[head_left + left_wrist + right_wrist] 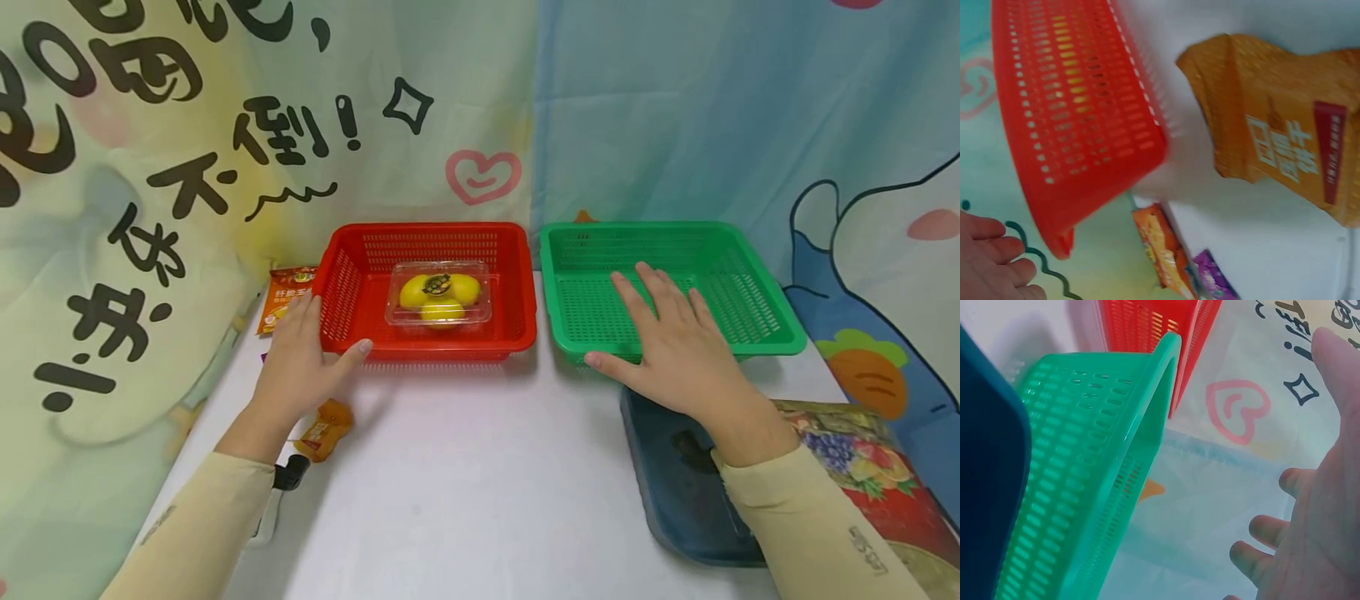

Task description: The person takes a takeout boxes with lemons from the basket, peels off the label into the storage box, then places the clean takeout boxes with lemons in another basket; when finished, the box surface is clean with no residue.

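Note:
A red plastic basket (427,343) stands at the back of the white table, holding a clear lidded box of yellow fruit (441,296). To its right is a green plastic basket (675,343) with nothing seen inside. My left hand (298,358), thumb spread, hovers by the red basket's front left corner and holds nothing. Fingers apart, my right hand (675,354) is over the front of the green basket, also holding nothing. The right wrist view shows that hand's fingers (1266,531) clear of the green basket's rim.
An orange-brown snack packet (324,429) lies below my left hand. Behind that hand are an orange packet (283,296) and a small purple one (1215,275). A dark blue tray or lid (675,492) and a fruit-printed bag (870,475) lie under my right forearm.

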A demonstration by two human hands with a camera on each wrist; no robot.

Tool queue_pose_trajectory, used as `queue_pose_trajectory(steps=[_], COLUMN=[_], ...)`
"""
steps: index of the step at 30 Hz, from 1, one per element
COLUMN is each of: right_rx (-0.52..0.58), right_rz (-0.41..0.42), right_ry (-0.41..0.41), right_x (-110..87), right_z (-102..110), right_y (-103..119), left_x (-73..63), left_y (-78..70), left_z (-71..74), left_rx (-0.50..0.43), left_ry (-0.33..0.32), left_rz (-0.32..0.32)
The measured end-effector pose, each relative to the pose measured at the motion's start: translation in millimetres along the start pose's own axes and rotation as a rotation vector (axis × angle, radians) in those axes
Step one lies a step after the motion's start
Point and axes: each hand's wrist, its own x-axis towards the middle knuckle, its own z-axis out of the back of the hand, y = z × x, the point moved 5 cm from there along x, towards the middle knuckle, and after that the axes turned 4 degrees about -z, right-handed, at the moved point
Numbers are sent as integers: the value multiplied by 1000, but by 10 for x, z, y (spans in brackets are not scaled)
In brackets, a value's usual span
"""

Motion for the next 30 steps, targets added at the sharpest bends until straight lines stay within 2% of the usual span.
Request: queue_pose_trajectory(steps=[17, 23, 30], right_rx=[22, 26, 59], right_rz=[62, 88, 98], right_ry=[-68, -102, -101], right_x=[96, 157, 291], right_z=[67, 65, 40], right_y=[261, 375, 498], left_x=[80, 114, 123], left_y=[351, 372, 376], left_z=[-173, -199, -206], left_rx=[6, 10, 18], left_ry=[20, 44, 55], left_rz=[93, 130, 139])
